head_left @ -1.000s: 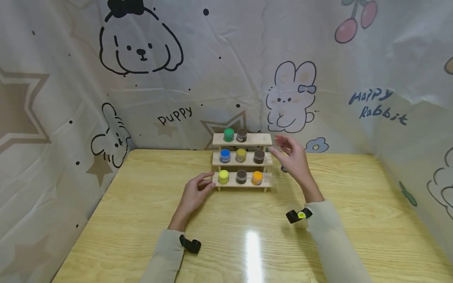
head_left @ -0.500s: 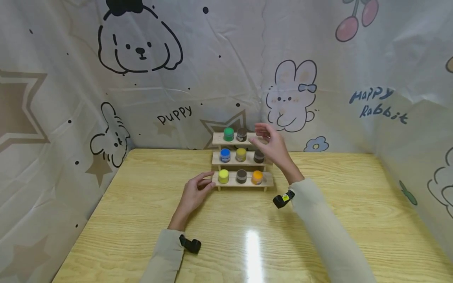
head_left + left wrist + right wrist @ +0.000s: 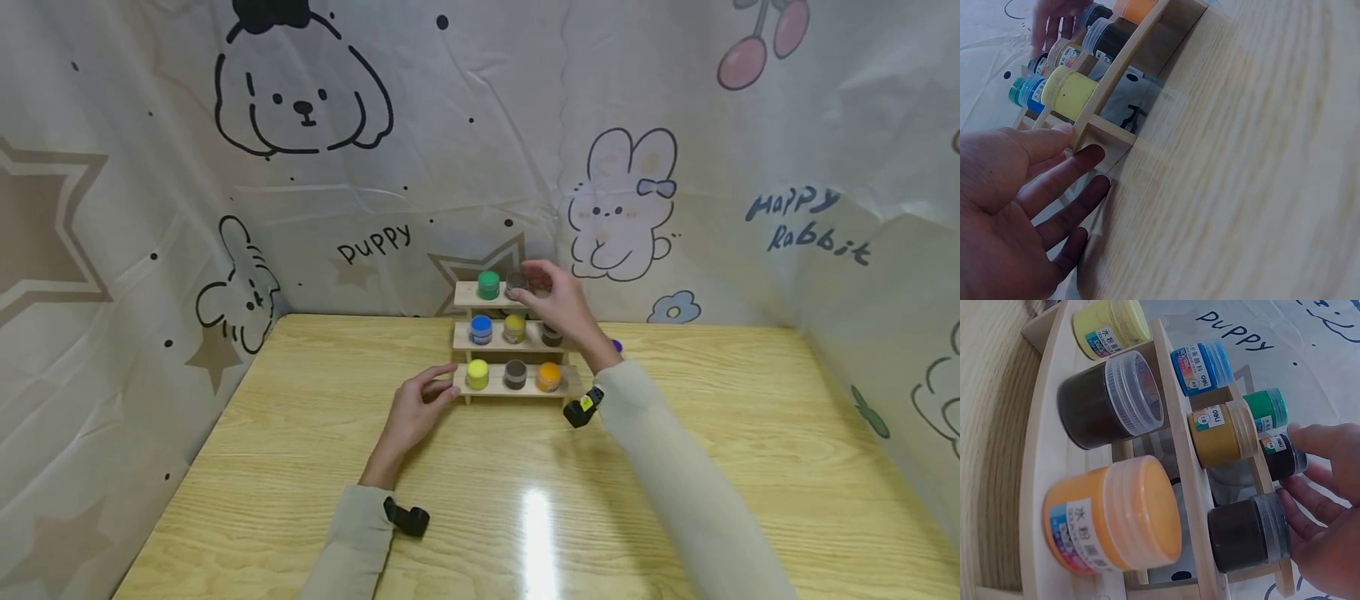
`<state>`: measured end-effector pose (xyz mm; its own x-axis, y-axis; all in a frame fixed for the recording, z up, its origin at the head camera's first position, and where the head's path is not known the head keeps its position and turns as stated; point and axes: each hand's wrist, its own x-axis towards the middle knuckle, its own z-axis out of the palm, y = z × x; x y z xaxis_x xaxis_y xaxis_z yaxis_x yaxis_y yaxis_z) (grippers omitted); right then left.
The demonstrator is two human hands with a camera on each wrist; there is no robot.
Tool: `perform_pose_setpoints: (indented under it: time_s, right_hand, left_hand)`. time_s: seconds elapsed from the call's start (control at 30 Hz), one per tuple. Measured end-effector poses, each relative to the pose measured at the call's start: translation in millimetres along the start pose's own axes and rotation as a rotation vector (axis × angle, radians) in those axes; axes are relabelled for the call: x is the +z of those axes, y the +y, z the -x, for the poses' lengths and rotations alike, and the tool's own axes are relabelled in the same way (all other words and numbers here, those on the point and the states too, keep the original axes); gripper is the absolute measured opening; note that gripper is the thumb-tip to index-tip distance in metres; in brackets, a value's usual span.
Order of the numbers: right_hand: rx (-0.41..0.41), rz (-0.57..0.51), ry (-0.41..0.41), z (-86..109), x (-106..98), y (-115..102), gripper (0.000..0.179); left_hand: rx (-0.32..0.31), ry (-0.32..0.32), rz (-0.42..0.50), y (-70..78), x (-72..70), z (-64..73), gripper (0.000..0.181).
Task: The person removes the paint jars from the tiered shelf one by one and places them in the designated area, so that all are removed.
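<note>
A three-tier wooden rack (image 3: 517,390) bears several small paint jars. My left hand (image 3: 411,410) is at its left end, the thumb and index fingertips right at the lowest tier while the other fingers stretch out loosely. On the top tier, my right hand (image 3: 562,302) pinches a dark paint jar (image 3: 1277,456) between thumb and fingers, beside a green jar (image 3: 488,285). The middle tier carries a blue jar (image 3: 481,330), an ochre jar (image 3: 1219,434) and another dark jar (image 3: 1244,534). Along the bottom tier stand a yellow jar (image 3: 1067,92), a dark one (image 3: 515,374) and an orange one (image 3: 549,377).
A small purple object (image 3: 617,346) shows on the table behind my right wrist. The wood-grain table (image 3: 480,500) ends at a printed cloth backdrop (image 3: 465,183) close behind the rack. Cloth also rises on both sides.
My right hand has moved left from beside the rack's right end, across the top tier, and its fingers have closed around the dark jar. The left hand has stayed at the rack's left end.
</note>
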<state>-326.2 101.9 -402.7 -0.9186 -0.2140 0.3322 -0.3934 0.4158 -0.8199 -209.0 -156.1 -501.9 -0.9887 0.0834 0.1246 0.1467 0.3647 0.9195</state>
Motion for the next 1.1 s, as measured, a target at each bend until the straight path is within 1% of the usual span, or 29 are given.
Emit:
perform_pose_setpoints:
  time_s: [0.2, 0.43, 0.63, 0.87, 0.97, 1.1]
  right_hand:
    - [-0.001, 0.018, 0.010, -1.6, 1.4, -0.2, 0.039]
    - [-0.008, 0.025, 0.033, -2.2, 2.2, 0.3, 0.037]
    - [-0.001, 0.019, 0.037, 2.6, -0.2, -1.5, 0.037]
    - [-0.004, -0.022, 0.045, 18.0, -17.6, -13.7, 0.039]
    - [-0.029, -0.043, 0.054, 25.7, -27.0, -16.0, 0.040]
    - [-0.062, -0.069, 0.088, 37.2, -37.6, -15.6, 0.040]
  left_hand:
    - [0.003, -0.006, 0.004, 0.4, 1.5, 0.7, 0.038]
    - [0.003, -0.004, 0.005, -0.4, 1.8, 0.2, 0.038]
    - [0.005, -0.007, 0.006, -1.8, 1.6, 0.6, 0.039]
    - [0.011, -0.003, 0.004, -6.7, 0.7, -0.3, 0.039]
    - [0.013, -0.010, 0.006, -6.6, 0.2, -0.6, 0.039]
    - [0.013, -0.014, 0.011, -4.5, -1.2, -1.1, 0.039]
